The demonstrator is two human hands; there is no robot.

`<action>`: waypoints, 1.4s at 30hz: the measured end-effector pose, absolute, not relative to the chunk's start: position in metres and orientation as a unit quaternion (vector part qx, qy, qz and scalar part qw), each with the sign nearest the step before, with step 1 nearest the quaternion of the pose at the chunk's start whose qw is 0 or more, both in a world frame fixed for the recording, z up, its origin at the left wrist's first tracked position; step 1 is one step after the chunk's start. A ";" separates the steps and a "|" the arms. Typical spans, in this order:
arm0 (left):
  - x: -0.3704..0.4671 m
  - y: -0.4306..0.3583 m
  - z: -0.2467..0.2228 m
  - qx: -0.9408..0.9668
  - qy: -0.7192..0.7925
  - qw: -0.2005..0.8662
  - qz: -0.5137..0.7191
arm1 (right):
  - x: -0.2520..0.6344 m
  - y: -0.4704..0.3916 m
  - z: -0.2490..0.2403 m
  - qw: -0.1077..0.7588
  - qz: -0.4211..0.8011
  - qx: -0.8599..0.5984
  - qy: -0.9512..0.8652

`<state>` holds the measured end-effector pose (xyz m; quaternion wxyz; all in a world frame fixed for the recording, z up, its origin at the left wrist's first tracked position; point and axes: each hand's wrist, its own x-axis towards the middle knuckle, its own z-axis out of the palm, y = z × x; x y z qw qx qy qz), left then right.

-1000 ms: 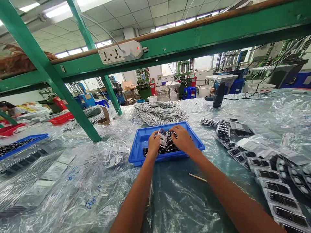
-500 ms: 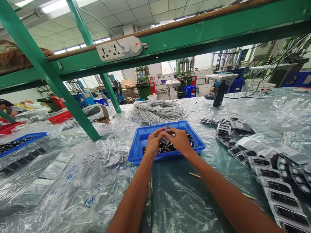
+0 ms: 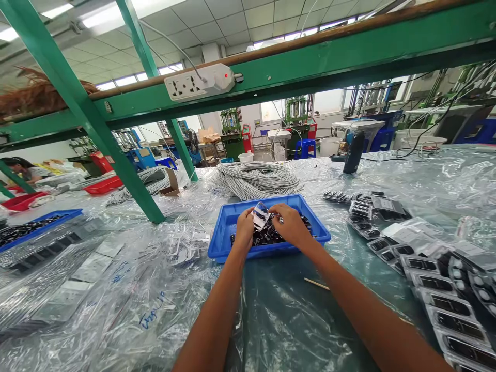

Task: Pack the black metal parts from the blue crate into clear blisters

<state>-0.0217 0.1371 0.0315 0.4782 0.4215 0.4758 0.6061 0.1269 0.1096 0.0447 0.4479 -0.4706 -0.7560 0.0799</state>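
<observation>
My left hand (image 3: 244, 231) is closed on the edge of a small clear plastic packet (image 3: 261, 217) with white and dark areas, held tilted over the blue tray (image 3: 220, 233). Just right of it, my right hand (image 3: 293, 226) has its fingers curled together, with a small shiny dark piece (image 3: 281, 220) showing at them. Whether its fingertips also touch the packet, I cannot tell. Beneath both hands, many small glossy black parts (image 3: 267, 236) lie loose in the tray.
Behind the tray lies a coil of grey cable (image 3: 258, 178). Rows of packed black pieces (image 3: 442, 302) spread on the right, near a dark upright tool (image 3: 353, 152). Plastic sheets (image 3: 70, 294) cover the left. A green post (image 3: 124, 170) and a wooden stick (image 3: 315, 283) stand out. A person (image 3: 19, 168) is far left.
My hands, close together before, have parted slightly. The packet now shows more fully in my left hand, while my right hand has drawn a little to the right. The whole view has shifted slightly.
</observation>
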 end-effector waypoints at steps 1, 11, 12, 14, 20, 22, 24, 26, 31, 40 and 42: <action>-0.020 0.136 0.033 0.422 0.468 0.486 0.605 | 0.123 0.108 0.043 0.434 0.061 -0.464 -0.770; -0.017 0.124 0.040 0.419 0.366 0.573 0.601 | 0.119 0.107 0.033 0.417 0.029 -0.469 -0.778; -0.017 0.124 0.040 0.423 0.364 0.572 0.601 | 0.118 0.106 0.033 0.423 0.032 -0.468 -0.775; -0.017 0.124 0.039 0.430 0.359 0.566 0.605 | 0.115 0.104 0.035 0.441 0.040 -0.465 -0.766; -0.014 0.122 0.038 0.456 0.355 0.552 0.602 | 0.112 0.099 0.042 0.517 0.138 -0.500 -0.681; -0.014 0.122 0.038 0.475 0.368 0.539 0.590 | 0.117 0.101 0.044 0.516 0.183 -0.500 -0.671; -0.017 0.125 0.038 0.492 0.395 0.513 0.582 | 0.121 0.103 0.044 0.490 0.213 -0.501 -0.681; -0.022 0.129 0.039 0.494 0.439 0.462 0.592 | 0.125 0.105 0.044 0.470 0.229 -0.503 -0.688; -0.057 0.135 0.055 0.416 0.553 0.251 0.677 | 0.138 0.109 0.053 0.483 0.241 -0.538 -0.648; -0.128 0.121 0.105 0.241 0.574 -0.129 0.772 | 0.185 0.050 0.088 0.094 0.142 -0.523 -0.835; -0.121 0.120 0.108 0.283 0.564 -0.137 0.764 | 0.186 0.016 0.066 -0.008 0.059 -0.559 -0.827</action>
